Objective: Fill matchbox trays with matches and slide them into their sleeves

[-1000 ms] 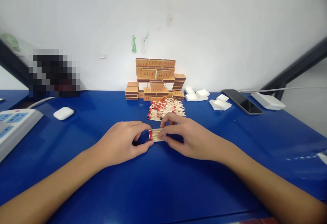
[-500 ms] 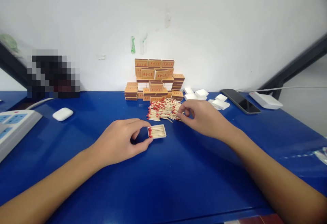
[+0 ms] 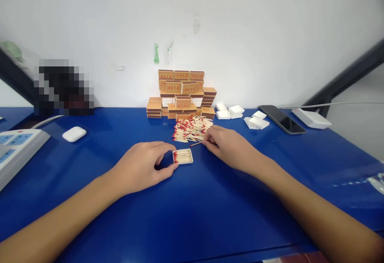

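Observation:
Between the thumb and index finger of my left hand [image 3: 144, 167] is the left end of a small white matchbox tray [image 3: 187, 162], which rests on the blue table. Red-headed matches lie in the tray with their heads to the left. My right hand [image 3: 223, 145] pinches a single match [image 3: 196, 144] by its far end, its head pointing left, just beyond the tray's upper right corner. Right behind it lies a loose heap of matches [image 3: 193, 129], many heads facing left. Stacked matchboxes [image 3: 183, 102] stand behind the heap, against the wall.
White empty trays [image 3: 236, 110] and more white trays [image 3: 258, 123] lie right of the heap. Further right are a phone [image 3: 282, 119] and a white box [image 3: 311, 118] with a cable. A white earphone case [image 3: 74, 134] and a power strip [image 3: 21, 147] occupy the left side.
My right hand has drawn back from the heap toward the tray, now with one match in its fingers. The tray has shifted slightly left in my left hand.

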`<control>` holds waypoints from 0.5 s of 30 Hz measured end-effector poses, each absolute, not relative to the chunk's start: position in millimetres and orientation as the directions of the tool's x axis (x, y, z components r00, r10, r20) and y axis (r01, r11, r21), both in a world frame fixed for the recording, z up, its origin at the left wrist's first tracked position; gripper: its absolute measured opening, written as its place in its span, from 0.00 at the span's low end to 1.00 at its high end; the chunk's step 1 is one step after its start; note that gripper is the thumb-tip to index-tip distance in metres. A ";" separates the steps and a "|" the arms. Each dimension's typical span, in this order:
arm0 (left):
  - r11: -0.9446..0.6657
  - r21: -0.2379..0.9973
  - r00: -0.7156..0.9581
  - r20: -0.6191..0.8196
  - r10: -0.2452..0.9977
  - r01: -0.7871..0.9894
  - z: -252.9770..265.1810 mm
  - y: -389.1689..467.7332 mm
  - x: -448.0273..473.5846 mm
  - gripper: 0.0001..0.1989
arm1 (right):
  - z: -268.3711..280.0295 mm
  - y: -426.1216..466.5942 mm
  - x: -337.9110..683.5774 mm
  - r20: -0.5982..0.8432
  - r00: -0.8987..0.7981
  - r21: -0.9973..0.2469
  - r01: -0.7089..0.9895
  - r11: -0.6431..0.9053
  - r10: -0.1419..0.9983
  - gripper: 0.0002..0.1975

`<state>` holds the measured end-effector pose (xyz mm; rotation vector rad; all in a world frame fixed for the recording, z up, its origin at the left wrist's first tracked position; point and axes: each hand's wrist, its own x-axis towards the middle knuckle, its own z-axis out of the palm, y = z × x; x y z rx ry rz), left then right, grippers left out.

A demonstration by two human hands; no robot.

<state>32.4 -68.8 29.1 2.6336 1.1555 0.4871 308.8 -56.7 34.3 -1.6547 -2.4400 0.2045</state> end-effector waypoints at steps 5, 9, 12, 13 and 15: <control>-0.680 0.325 0.640 0.236 0.731 0.657 28.7 -69.1 31.8 0.15 | 37.3 -59.6 308.1 0.061 -0.354 -0.164 0.919 0.359 0.933 0.07; -0.685 0.321 0.647 0.233 0.726 0.654 28.1 -69.1 31.1 0.15 | 36.1 -58.9 309.3 0.043 -0.373 -0.124 0.919 0.375 0.927 0.07; -0.679 0.319 0.643 0.227 0.732 0.661 27.9 -68.7 31.2 0.15 | 36.3 -57.6 314.5 0.065 -0.388 -0.089 0.915 0.392 0.919 0.08; -0.677 0.319 0.641 0.225 0.734 0.663 27.9 -68.7 31.3 0.14 | 36.9 -57.8 315.4 0.098 -0.390 -0.096 0.912 0.399 0.916 0.08; -0.674 0.322 0.639 0.222 0.737 0.665 27.8 -68.8 31.6 0.14 | 38.8 -60.4 313.6 0.179 -0.407 -0.162 0.886 0.435 0.896 0.07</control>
